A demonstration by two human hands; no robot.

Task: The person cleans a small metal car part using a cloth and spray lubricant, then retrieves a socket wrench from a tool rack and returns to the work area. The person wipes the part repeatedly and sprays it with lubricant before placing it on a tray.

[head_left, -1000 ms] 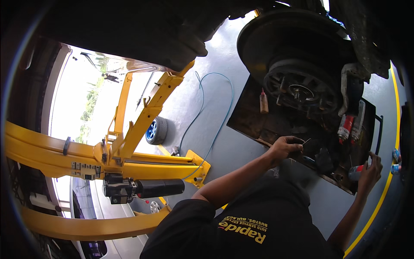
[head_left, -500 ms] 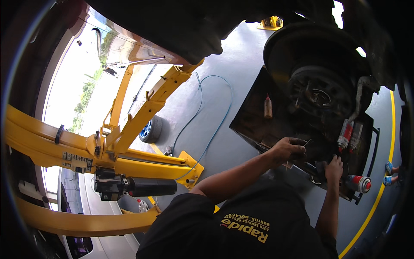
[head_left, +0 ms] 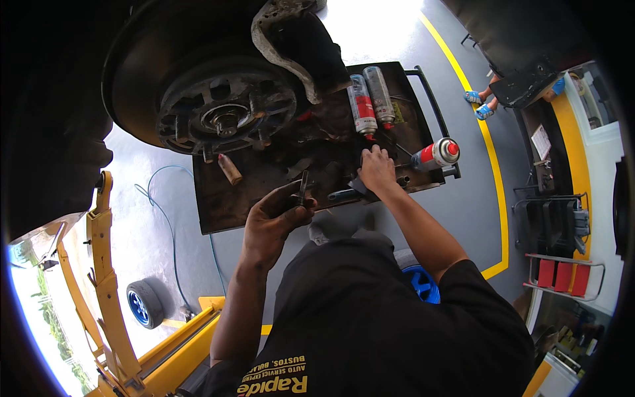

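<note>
Left hand (head_left: 281, 215) raised over the near edge of a dark, grimy cart top (head_left: 208, 198), palm turned inward. Thumb and fingers clamped on a thin metal piece (head_left: 303, 187); its upper end rises clear of the fingertips. The piece sits in front of the body, nearer the person than the wheel hub (head_left: 227, 122), apart from it.

Right hand (head_left: 379, 169) lower, farther right, back of hand up, fingers bent down toward the cart top. A dark, flat item (head_left: 358, 185) lies just beside the fingers; whether they grip anything, cannot tell. A tool with a teal handle (head_left: 340, 194) lies between the two hands, close to the cart's near edge.

Beyond the right hand, two spray cans (head_left: 364, 109) lie side by side, red nozzle ends toward the person. A third can (head_left: 433, 156), red and white, at the cart's right side near the black handle (head_left: 428, 99); standing or lying, cannot tell. A small bottle with a pointed tip (head_left: 229, 170) rests left of the hands, below the hub. Hub studs bare, a broad dark disc (head_left: 139, 73) behind them.

Grey floor around the cart: blue hose (head_left: 172, 231) looped at left, tyre with blue rim (head_left: 152, 301) near a yellow lift (head_left: 106, 284). Right of a yellow floor line (head_left: 497, 192), another person's feet in blue footwear (head_left: 484, 111)
</note>
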